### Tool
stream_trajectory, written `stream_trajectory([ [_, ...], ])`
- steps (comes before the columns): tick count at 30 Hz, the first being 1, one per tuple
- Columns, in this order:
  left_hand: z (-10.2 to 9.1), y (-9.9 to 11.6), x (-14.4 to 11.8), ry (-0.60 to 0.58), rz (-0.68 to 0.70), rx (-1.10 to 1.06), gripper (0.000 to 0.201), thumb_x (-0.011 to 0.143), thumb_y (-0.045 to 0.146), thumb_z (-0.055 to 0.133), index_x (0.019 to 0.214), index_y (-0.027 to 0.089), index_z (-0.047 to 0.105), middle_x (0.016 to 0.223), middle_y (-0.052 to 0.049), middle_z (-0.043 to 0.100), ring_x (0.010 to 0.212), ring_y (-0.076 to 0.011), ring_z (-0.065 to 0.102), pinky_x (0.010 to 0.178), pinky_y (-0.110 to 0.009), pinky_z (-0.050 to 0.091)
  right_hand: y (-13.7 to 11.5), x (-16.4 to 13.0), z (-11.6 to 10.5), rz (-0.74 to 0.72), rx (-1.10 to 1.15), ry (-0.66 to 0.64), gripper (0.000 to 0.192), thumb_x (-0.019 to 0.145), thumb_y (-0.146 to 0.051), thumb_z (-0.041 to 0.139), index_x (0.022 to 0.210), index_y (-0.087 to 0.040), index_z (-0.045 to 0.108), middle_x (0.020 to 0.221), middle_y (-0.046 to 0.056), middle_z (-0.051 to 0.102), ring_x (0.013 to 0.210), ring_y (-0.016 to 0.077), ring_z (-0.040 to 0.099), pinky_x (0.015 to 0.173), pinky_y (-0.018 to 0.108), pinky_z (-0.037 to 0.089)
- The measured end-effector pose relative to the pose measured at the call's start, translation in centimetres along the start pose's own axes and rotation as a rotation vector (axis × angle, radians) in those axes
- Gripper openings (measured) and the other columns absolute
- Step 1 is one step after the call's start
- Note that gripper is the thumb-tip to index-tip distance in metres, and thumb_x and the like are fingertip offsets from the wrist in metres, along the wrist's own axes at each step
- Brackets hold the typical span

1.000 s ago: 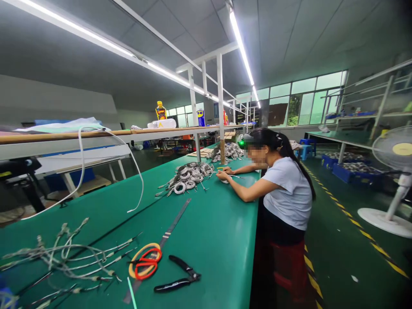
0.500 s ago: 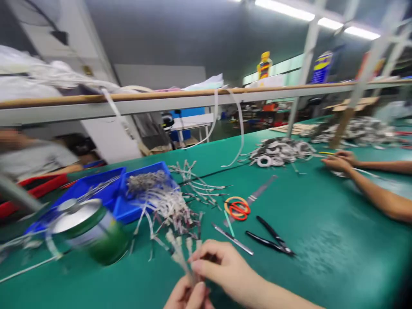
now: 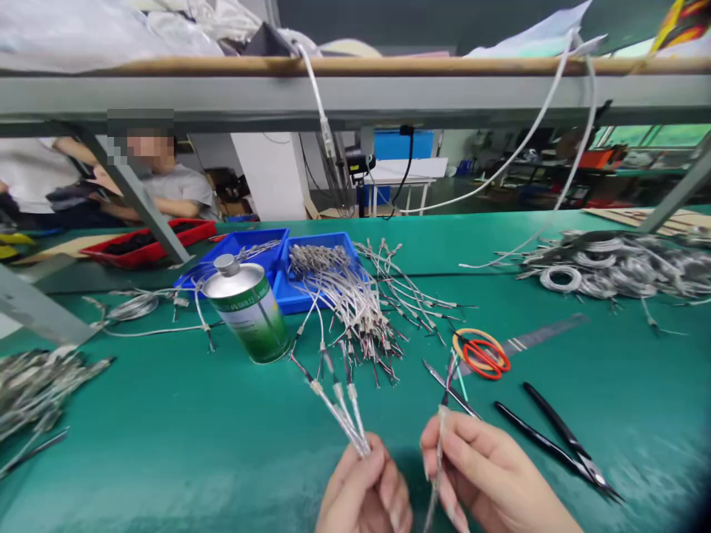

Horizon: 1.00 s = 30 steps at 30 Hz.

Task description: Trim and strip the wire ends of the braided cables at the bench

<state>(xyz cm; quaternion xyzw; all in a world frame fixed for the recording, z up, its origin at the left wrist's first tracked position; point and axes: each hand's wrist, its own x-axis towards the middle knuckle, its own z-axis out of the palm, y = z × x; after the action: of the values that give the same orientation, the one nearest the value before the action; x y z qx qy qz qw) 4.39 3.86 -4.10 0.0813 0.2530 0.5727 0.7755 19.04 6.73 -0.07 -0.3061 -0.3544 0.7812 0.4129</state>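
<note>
Head view of a wiring bench. The left hand pinches a small bunch of thin wires between thumb and fingers, their sleeved tips fanning up and to the left; the right hand is closed on a single wire that stands nearly upright, its coloured ends just above the fingers. The two hands sit close together but apart, low over the green table. Beyond them lie a loose heap of similar wires spilling from a blue tray, a metal can just to its left, scissors with orange handles, a steel ruler and black pliers to the right. Judged from the grips, the step in hand is sorting one wire from the bunch; it would go best with the pinch kept near the sleeved ends, so that the tips stay level and do not cross, and with the single wire held clear of the bunch to avoid tangling.
</note>
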Motion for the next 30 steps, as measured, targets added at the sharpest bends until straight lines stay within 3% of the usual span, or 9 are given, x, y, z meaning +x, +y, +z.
stream_trajectory([
  [2, -0.1, -0.1, 0.1, -0.124, -0.017, -0.01, 0.015, 0.072, 0.031, 0.075, 0.074, 0.019, 0.066, 0.036, 0.009, 0.037, 0.031, -0.0036, 0.032, 0.036, -0.014, 0.029, 0.2, -0.4, -0.2, 0.062, 0.039, -0.038, 0.024, 0.082, -0.037, 0.071, 0.088, -0.014, 0.069, 0.069, 0.001, 0.059, 0.05, 0.0046, 0.051, 0.045, 0.012, 0.043],
  [4, 0.2, -0.2, -0.1, -0.168, -0.023, 0.02, 0.015, 0.074, 0.033, 0.073, 0.078, 0.02, 0.067, 0.033, 0.011, 0.028, 0.029, -0.0017, 0.022, 0.034, -0.012, 0.024, 0.4, -0.7, -0.3, 0.104, 0.056, -0.078, 0.021, 0.082, -0.034, 0.071, 0.091, -0.015, 0.071, 0.068, 0.0, 0.057, 0.052, 0.0039, 0.052, 0.049, 0.012, 0.045],
  [8, 1.3, 0.2, -0.6, -0.094, -0.062, 0.095, 0.017, 0.073, 0.035, 0.074, 0.076, 0.02, 0.067, 0.038, 0.01, 0.036, 0.03, -0.0009, 0.023, 0.034, -0.012, 0.023, 0.7, -1.0, -0.3, 0.143, 0.048, -0.114, 0.02, 0.084, -0.034, 0.069, 0.089, -0.015, 0.073, 0.062, -0.001, 0.054, 0.047, 0.003, 0.048, 0.047, 0.011, 0.044],
  [15, 1.5, 0.6, -1.2, -0.084, -0.045, 0.152, 0.018, 0.072, 0.037, 0.074, 0.08, 0.021, 0.071, 0.04, 0.008, 0.04, 0.03, 0.0004, 0.024, 0.034, -0.011, 0.022, 0.8, -1.5, -0.1, 0.2, 0.005, -0.086, 0.019, 0.082, -0.034, 0.071, 0.085, -0.015, 0.073, 0.061, 0.0, 0.056, 0.043, 0.0029, 0.046, 0.043, 0.01, 0.044],
  [22, 1.9, 0.6, -1.5, -0.053, -0.052, 0.154, 0.017, 0.071, 0.035, 0.076, 0.082, 0.022, 0.074, 0.055, 0.004, 0.057, 0.031, 0.0026, 0.028, 0.034, -0.01, 0.022, 1.0, -1.5, -0.2, 0.25, 0.005, -0.075, 0.018, 0.081, -0.031, 0.073, 0.083, -0.013, 0.071, 0.06, 0.0, 0.057, 0.043, 0.0027, 0.047, 0.042, 0.01, 0.045],
  [30, 1.7, 0.8, -1.7, -0.073, -0.057, 0.154, 0.018, 0.07, 0.036, 0.077, 0.081, 0.022, 0.075, 0.049, 0.005, 0.051, 0.032, 0.002, 0.028, 0.035, -0.011, 0.024, 0.9, -1.5, 0.5, 0.307, 0.097, -0.037, 0.022, 0.078, -0.031, 0.076, 0.076, -0.014, 0.061, 0.056, -0.002, 0.056, 0.037, 0.0006, 0.039, 0.037, 0.008, 0.039],
])
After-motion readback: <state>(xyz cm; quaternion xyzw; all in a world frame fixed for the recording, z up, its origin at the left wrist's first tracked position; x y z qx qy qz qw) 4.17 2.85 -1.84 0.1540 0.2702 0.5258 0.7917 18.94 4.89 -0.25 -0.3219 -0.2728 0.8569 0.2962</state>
